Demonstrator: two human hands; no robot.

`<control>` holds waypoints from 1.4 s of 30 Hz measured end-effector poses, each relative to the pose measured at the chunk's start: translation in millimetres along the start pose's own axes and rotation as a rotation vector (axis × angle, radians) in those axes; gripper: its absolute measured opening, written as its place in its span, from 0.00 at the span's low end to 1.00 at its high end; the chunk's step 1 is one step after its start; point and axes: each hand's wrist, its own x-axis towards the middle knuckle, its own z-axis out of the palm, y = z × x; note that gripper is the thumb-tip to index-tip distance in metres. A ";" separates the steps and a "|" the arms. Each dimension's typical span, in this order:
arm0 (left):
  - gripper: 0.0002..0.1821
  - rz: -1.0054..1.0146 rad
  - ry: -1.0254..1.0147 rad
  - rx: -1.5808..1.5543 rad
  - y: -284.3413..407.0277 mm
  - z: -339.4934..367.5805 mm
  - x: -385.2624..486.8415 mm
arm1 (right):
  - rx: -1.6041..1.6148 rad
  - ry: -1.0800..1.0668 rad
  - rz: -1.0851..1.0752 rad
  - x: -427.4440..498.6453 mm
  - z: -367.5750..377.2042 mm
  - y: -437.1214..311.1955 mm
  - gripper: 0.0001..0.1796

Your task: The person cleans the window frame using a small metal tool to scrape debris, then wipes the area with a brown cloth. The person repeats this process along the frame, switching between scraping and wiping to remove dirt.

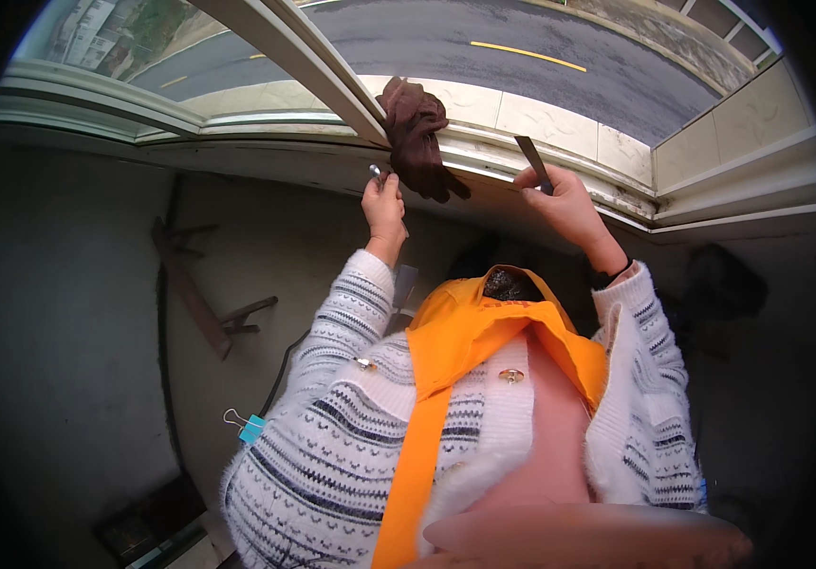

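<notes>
My left hand (384, 206) is closed around a slim metal tool (375, 171), whose rounded shiny end sticks out above the fist; its kind cannot be told. In my right hand (566, 206) is a dark flat blade (533, 158), like a scraper or putty knife, pointing up over the window track (483, 160). Between the two hands a crumpled dark brown cloth (415, 135) hangs over the sill beside the upright window frame. My left hand is just left of the cloth's lower part. An orange apron (479, 334) covers part of my chest.
A glazed sash (266, 99) stands at the left. Beyond the window lie a tiled outer ledge (557, 128) and a road (436, 43) far below. A wooden bench (191, 284) is on the floor at lower left. A dark bag-like object (725, 281) lies at right.
</notes>
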 end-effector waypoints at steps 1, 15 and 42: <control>0.07 0.025 -0.008 0.023 -7.0 2.2 0.2 | 0.008 0.009 -0.039 13.6 3.5 -6.0 0.10; 0.07 0.536 -0.028 0.611 35.4 7.7 -103.6 | -0.166 -0.146 -0.171 229.0 65.7 9.2 0.16; 0.03 0.383 0.171 0.166 150.1 -38.6 -101.6 | 0.039 0.059 -0.097 149.0 2.7 -80.7 0.18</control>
